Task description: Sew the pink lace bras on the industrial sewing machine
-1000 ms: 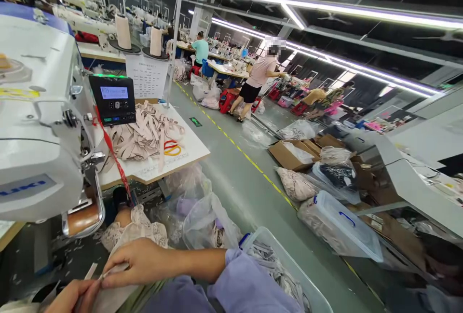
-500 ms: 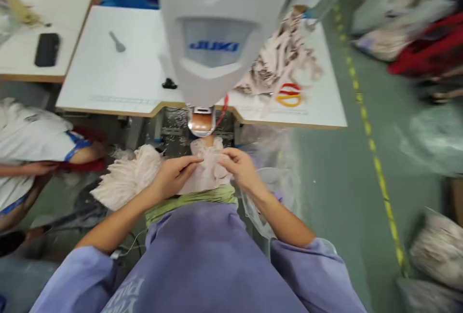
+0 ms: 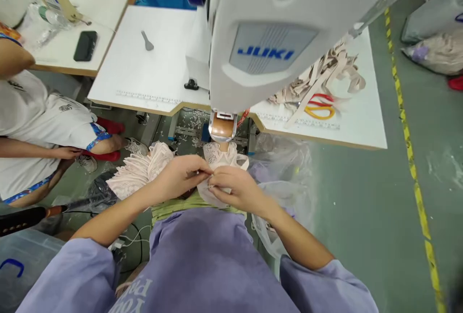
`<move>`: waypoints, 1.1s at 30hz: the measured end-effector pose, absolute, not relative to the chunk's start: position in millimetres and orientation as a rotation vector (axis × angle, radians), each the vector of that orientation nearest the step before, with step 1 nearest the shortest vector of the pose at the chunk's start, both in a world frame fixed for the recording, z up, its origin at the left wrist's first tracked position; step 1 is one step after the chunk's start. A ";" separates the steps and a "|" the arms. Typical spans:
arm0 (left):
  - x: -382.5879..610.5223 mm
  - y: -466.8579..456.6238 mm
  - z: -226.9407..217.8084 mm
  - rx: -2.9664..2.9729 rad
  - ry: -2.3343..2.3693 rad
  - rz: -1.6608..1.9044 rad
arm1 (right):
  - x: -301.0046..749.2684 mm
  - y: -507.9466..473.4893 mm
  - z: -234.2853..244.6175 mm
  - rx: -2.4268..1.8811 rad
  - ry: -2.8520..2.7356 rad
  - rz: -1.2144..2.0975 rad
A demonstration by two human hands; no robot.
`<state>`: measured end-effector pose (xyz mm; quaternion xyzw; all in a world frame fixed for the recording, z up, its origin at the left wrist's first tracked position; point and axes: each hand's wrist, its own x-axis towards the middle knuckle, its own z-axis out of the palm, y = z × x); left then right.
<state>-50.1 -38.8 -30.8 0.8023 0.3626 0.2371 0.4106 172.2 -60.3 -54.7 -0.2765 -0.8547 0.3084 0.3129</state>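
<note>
Both of my hands meet over a pale pink lace garment piece in front of my waist. My left hand pinches its edge between thumb and fingers. Close beside it, my right hand is closed on the same lace piece, fingertips almost touching the left ones. Just beyond them is the sewing arm end of a white JUKI machine, with the lace lying up against it. A stack of similar pale lace pieces lies to the left of my left hand.
Red- and yellow-handled scissors and pale fabric strips lie on the white table. A black clip and a grey tool are left of the machine. A seated person is at far left; clear plastic bags hang at right.
My hands have come together, the right one moving in to the left on the lace piece. The view has shifted, so the machine and table appear further right.
</note>
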 end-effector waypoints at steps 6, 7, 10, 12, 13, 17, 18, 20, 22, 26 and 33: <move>-52.6 -37.7 -24.9 2.246 0.959 0.394 | 165.7 -67.0 -57.5 -0.740 -2.434 0.456; -51.0 -37.2 -23.5 2.270 0.986 0.346 | 164.9 -67.9 -59.4 -0.744 -2.464 0.373; -44.8 -33.4 -20.8 2.282 1.023 0.218 | 163.9 -69.8 -65.9 -0.757 -2.491 0.282; -41.6 -29.0 -21.9 2.260 0.990 0.141 | 164.3 -70.4 -71.4 -0.770 -2.468 0.340; -40.6 -26.5 -23.4 2.244 0.964 0.104 | 164.7 -70.6 -74.5 -0.779 -2.451 0.379; -39.9 -19.9 -29.9 2.107 0.921 0.039 | 166.8 -72.1 -86.5 -0.828 -2.355 0.490; -39.8 -20.0 -30.2 2.068 0.927 0.047 | 167.4 -72.9 -88.3 -0.834 -2.324 0.487; -38.8 -22.1 -28.4 2.048 0.942 0.072 | 168.6 -74.7 -89.6 -0.811 -2.290 0.433; -36.8 -25.1 -24.4 2.136 0.947 0.080 | 169.4 -76.5 -88.4 -0.796 -2.309 0.368; -34.6 -26.6 -18.3 2.313 0.963 0.047 | 169.4 -78.5 -83.4 -0.856 -2.324 0.466; -32.5 -32.8 -34.2 1.856 0.873 0.575 | 167.9 -76.6 -70.2 -0.987 -1.952 0.775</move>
